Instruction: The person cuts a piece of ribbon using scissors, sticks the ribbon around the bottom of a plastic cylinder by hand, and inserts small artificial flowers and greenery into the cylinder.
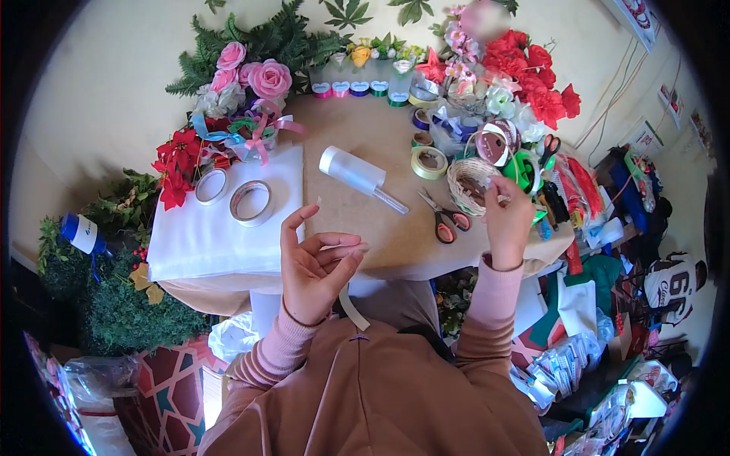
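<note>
My left hand point(315, 262) is raised in front of the table, its thumb against the bent fingers and the index finger pointing up. A small pale scrap, perhaps tape, shows at the index fingertip. Whether the pinch holds anything is hidden. Below this hand a cream strip point(351, 308) hangs before my lap; I cannot tell where its upper end goes. My right hand point(508, 216) is at the right rim of a woven basket point(459, 182), fingertips pinched around something whitish and too small to name. A frosted clear cylinder with a narrow stem point(353, 173) lies mid-table.
Orange-handled scissors point(449, 222) lie partly open beside the basket. Tape rolls point(429, 163) stand behind it. White sheets point(228, 247) carry a tape roll point(250, 203) on the left. Artificial roses point(270, 78), red flowers point(525, 72) and small decorated cups point(359, 82) line the back.
</note>
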{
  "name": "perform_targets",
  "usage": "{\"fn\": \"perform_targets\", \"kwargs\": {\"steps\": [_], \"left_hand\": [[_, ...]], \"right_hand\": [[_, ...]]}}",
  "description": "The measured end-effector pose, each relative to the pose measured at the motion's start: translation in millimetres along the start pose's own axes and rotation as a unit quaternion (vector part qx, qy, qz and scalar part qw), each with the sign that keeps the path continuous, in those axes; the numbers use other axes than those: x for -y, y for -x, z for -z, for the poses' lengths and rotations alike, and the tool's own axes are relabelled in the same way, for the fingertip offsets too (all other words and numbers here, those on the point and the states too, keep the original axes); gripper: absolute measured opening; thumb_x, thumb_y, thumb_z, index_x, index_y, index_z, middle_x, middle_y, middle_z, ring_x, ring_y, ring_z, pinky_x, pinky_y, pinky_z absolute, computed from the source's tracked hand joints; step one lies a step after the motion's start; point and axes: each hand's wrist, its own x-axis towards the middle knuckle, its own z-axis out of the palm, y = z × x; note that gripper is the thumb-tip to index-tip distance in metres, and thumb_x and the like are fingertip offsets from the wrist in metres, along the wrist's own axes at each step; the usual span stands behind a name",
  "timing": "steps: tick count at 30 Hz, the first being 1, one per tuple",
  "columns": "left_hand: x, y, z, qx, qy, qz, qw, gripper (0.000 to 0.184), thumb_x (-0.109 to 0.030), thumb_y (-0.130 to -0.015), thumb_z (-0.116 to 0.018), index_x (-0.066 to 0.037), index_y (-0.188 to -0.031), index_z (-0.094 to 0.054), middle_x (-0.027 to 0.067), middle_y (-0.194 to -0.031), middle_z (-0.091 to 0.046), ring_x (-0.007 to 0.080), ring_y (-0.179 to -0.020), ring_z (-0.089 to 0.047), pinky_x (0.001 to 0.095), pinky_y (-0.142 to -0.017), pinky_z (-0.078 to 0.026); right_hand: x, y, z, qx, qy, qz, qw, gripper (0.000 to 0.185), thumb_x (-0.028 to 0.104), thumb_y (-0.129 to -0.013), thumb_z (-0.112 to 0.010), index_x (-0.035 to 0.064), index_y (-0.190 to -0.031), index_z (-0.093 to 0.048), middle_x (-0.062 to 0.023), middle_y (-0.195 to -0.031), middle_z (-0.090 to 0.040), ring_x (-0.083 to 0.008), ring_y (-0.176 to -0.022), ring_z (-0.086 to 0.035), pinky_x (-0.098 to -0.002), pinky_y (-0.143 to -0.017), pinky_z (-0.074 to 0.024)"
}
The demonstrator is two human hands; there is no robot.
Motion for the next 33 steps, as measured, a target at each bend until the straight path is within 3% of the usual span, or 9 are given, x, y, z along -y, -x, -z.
{"fn": "perform_targets", "kwargs": {"steps": [4,11,13,15,17,21,24,29,33], "left_hand": [[0.7,-0.3,-1.9,0.001,0.013,0.004,1.000,0.071,0.013,-0.073,-0.063,-0.004,-0.128,-0.022,0.0184,-0.094,-0.058,0.0240,-0.089,-0.064,0.0310,-0.082,-0.052],[1.5,-2.0,-2.3,-0.019,0.028,0.003,0.999,0.071,0.015,-0.072,-0.062,-0.004,-0.128,-0.023,0.0184,-0.096,-0.058,0.0264,-0.089,-0.063,0.0321,-0.081,-0.052],[2.7,-2.6,-1.7,-0.023,0.037,0.006,0.999,0.071,0.015,-0.071,-0.062,-0.004,-0.128,-0.023,0.0186,-0.096,-0.058,0.0269,-0.089,-0.063,0.0324,-0.081,-0.052],[4.6,-4.4,-1.6,-0.009,0.059,0.023,0.998,0.069,0.015,-0.073,-0.060,-0.004,-0.127,-0.022,0.0196,-0.098,-0.056,0.0261,-0.090,-0.063,0.0301,-0.081,-0.052],[5.6,-5.1,-1.3,-0.012,0.082,0.022,0.996,0.068,0.015,-0.073,-0.060,-0.004,-0.127,-0.023,0.0194,-0.098,-0.056,0.0264,-0.090,-0.063,0.0307,-0.081,-0.052],[3.4,-7.1,7.2,-0.077,0.132,-0.012,0.988,0.064,0.016,-0.073,-0.059,-0.004,-0.125,-0.027,0.0183,-0.100,-0.056,0.0267,-0.092,-0.061,0.0332,-0.081,-0.051],[-3.4,-10.6,19.2,-0.127,0.149,-0.058,0.979,0.057,0.013,-0.075,-0.058,-0.003,-0.122,-0.031,0.0179,-0.101,-0.056,0.0269,-0.097,-0.058,0.0331,-0.085,-0.049],[-4.7,-16.1,40.6,-0.168,0.177,-0.113,0.963,0.054,0.011,-0.077,-0.055,-0.002,-0.122,-0.030,0.0190,-0.105,-0.054,0.0311,-0.104,-0.054,0.0355,-0.094,-0.044],[3.0,-15.0,49.2,-0.142,0.209,-0.113,0.961,0.055,0.009,-0.075,-0.051,-0.002,-0.124,-0.028,0.0215,-0.112,-0.048,0.0346,-0.108,-0.051,0.0398,-0.098,-0.041]], "right_hand": [[-17.4,-6.1,-6.5,0.034,0.065,0.019,0.997,0.013,0.004,-0.077,-0.061,-0.0023,-0.087,-0.063,-0.0194,-0.077,-0.063,-0.0298,-0.066,-0.064,-0.0335,-0.058,-0.0491],[-2.8,0.8,-6.7,0.012,0.067,-0.012,0.998,0.013,0.010,-0.078,-0.064,-0.0001,-0.086,-0.064,-0.0143,-0.070,-0.063,-0.0242,-0.058,-0.062,-0.0299,-0.053,-0.0467],[14.9,19.3,-9.3,0.176,-0.095,-0.032,0.979,0.019,0.017,-0.078,-0.067,0.0023,-0.090,-0.063,-0.0098,-0.074,-0.064,-0.0201,-0.055,-0.058,-0.0264,-0.050,-0.0437],[32.2,45.0,-16.6,0.303,-0.197,0.059,0.931,0.026,0.021,-0.077,-0.070,0.0050,-0.096,-0.063,-0.0063,-0.083,-0.064,-0.0168,-0.054,-0.055,-0.0243,-0.049,-0.0418],[50.9,65.7,-27.3,0.316,-0.224,0.181,0.904,0.026,0.020,-0.076,-0.070,0.0052,-0.095,-0.061,-0.0082,-0.091,-0.062,-0.0166,-0.056,-0.055,-0.0255,-0.051,-0.0423],[51.2,89.5,-45.5,0.384,-0.266,0.189,0.864,0.021,0.018,-0.077,-0.069,0.0025,-0.088,-0.060,-0.0090,-0.081,-0.062,-0.0160,-0.057,-0.055,-0.0259,-0.054,-0.0432],[49.3,92.7,-44.5,0.442,-0.259,0.087,0.854,0.018,0.015,-0.080,-0.065,-0.0011,-0.082,-0.058,-0.0053,-0.064,-0.059,-0.0114,-0.057,-0.054,-0.0251,-0.053,-0.0426],[26.6,77.8,-36.4,0.465,-0.310,-0.042,0.828,0.017,0.017,-0.085,-0.062,-0.0002,-0.084,-0.059,0.0004,-0.069,-0.060,-0.0024,-0.060,-0.052,-0.0188,-0.053,-0.0407],[28.0,53.6,-17.6,0.358,-0.393,-0.111,0.840,0.016,0.016,-0.087,-0.060,0.0007,-0.089,-0.061,-0.0030,-0.073,-0.061,-0.0057,-0.063,-0.054,-0.0191,-0.054,-0.0402]]}}
